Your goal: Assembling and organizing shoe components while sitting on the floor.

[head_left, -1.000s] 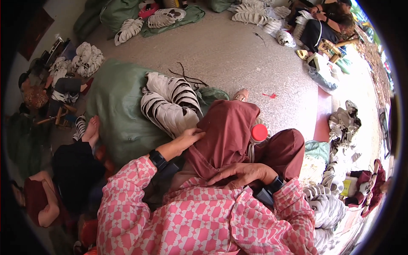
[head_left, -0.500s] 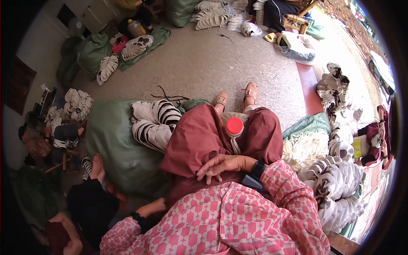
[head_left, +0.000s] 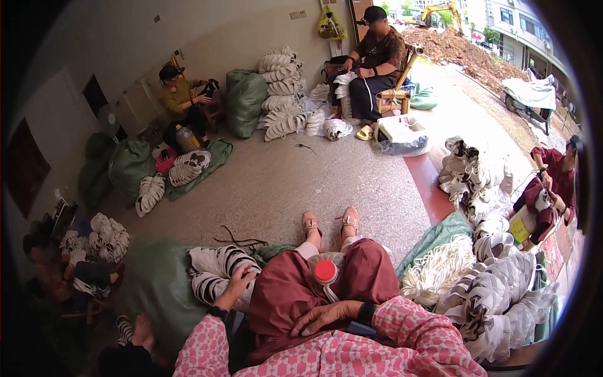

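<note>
My left hand (head_left: 237,286) is at the edge of a stack of black-and-white striped shoe uppers (head_left: 210,270), fingers apart and holding nothing. Whether it touches the stack, I cannot tell. My right hand (head_left: 328,316) lies on my lap with its fingers loosely stretched over the dark red cloth (head_left: 286,286); nothing shows in it. A clear bottle with a red lid (head_left: 325,271) stands upright between my thighs. To the left of the uppers is a large green sack (head_left: 154,283).
On my right are a heap of white laces (head_left: 440,267) on green cloth and stacked white uppers (head_left: 502,289). Black cords (head_left: 239,239) lie ahead on the floor. Co-workers sit far left, at the back (head_left: 377,63) and at right (head_left: 556,182). A clear plastic-wrapped bundle (head_left: 402,138) sits near the back.
My left hand has come forward from beside my hip to the striped uppers. My right hand stays on my lap. The view has tilted up, showing more of the room.
</note>
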### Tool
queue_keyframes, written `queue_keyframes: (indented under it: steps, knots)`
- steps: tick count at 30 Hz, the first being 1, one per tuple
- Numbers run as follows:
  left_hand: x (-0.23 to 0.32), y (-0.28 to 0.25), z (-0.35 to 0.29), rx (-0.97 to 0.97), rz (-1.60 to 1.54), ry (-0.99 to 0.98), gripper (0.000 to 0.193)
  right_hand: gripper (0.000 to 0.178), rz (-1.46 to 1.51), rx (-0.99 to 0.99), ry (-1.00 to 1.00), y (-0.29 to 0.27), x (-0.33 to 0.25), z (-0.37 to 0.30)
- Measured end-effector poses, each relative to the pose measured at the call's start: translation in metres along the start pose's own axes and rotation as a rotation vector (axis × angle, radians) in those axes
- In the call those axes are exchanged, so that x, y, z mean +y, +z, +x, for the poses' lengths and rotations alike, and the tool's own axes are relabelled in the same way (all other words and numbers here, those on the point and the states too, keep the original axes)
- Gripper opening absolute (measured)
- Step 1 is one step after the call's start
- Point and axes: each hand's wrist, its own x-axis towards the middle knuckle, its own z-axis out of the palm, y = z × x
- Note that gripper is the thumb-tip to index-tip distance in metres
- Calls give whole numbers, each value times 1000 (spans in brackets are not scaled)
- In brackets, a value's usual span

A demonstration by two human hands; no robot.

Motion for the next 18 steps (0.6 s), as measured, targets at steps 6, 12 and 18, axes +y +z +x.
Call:
queue_keyframes:
  steps: [6,12,18]
  knots:
    - [-11,68,25,-304,-1129,-683,51,21,-280,792,-241,-3,-76,-48]
    - [-10,88,12,-363,-1119,-713,51,46,-715,1464,39,-64,-37,-160]
    - [-10,86,-10,-337,-1085,-734,50,61,-100,1476,-162,-46,-42,-158]
